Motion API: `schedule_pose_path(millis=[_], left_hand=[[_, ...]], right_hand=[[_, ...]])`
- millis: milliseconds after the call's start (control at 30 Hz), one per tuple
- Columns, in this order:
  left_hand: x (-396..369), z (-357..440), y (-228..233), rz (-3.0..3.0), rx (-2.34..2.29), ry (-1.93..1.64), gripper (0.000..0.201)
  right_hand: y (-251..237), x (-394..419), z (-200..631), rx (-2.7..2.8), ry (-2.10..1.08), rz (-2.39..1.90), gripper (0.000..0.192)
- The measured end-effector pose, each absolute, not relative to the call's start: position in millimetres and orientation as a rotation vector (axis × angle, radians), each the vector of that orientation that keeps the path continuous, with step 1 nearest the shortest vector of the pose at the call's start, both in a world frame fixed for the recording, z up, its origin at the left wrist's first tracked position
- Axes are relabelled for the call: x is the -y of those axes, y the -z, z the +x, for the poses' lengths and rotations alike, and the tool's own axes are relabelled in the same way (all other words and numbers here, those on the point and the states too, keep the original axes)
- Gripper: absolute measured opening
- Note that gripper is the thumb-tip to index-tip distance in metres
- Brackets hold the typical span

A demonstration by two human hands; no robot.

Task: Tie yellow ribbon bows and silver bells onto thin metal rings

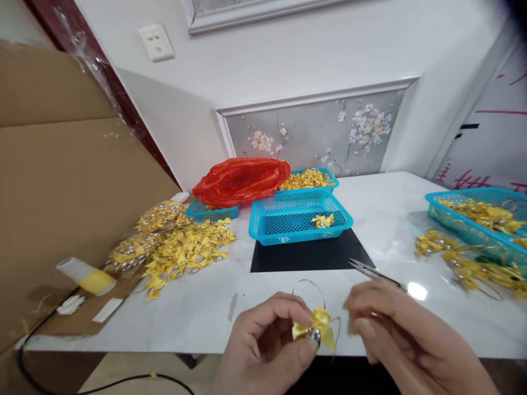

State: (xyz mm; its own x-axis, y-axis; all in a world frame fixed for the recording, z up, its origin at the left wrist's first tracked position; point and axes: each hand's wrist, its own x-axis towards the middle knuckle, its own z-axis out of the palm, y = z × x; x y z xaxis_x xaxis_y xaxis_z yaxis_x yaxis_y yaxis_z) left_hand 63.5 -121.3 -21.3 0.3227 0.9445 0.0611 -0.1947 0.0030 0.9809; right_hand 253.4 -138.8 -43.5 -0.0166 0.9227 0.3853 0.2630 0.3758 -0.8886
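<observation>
White wall [296, 55] with a framed, flowered grey panel [321, 131], behind the central blue basket [296, 236]. Around that basket, a white marbled table [391, 214]; far to its left, a tall cardboard box [61, 181]. Well to its right, another perforated blue basket [461, 222] with yellow bows inside. Left and nearer, a heap of yellow ribbon bows [185, 252]; behind and left, a crumpled red plastic bag [241, 181]. Partly beneath, a black mat [313, 259].

In front of the basket, 2 bare hands: left hand [272, 343] pinched closed on 1 yellow ribbon bow [322, 318]; right hand [407, 329] curled and blurred, impossible to tell if holding anything. Beyond the right hand, a pointed metal hand tool [373, 270].

Bow in front of the basket, at the left fingertips, just left of the right hand and apart from it; wings spread roughly crosswise. Silver bead [315, 336] by the left thumb; thin gold loop [313, 281] arching basketward.

Far right of the basket, pink strokes [500, 112], unreadable; no legible brand or label.
</observation>
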Motion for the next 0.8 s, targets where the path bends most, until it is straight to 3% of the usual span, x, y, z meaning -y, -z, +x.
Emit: schedule_pose_path(millis=[67,367,600,800], left_hand=[[121.7,63.1,20.7,1.246,-0.816,-1.053,0.007],[125.5,68.9,24.0,1.270,-0.764,-1.011,0.013],[124.1,70.5,25.6,1.251,-0.723,-1.011,0.013],[122.0,68.3,30.9,1.232,-0.783,-0.973,0.007]], right_hand=[[40.9,132.6,258.1,1.645,-0.732,-1.028,0.012],[58.5,122.4,261.1,1.799,-0.759,-0.953,0.028],[64.4,120.6,259.0,1.722,-0.900,-0.909,0.023],[67.1,119.9,255.6,1.708,-0.811,-0.882,0.022]])
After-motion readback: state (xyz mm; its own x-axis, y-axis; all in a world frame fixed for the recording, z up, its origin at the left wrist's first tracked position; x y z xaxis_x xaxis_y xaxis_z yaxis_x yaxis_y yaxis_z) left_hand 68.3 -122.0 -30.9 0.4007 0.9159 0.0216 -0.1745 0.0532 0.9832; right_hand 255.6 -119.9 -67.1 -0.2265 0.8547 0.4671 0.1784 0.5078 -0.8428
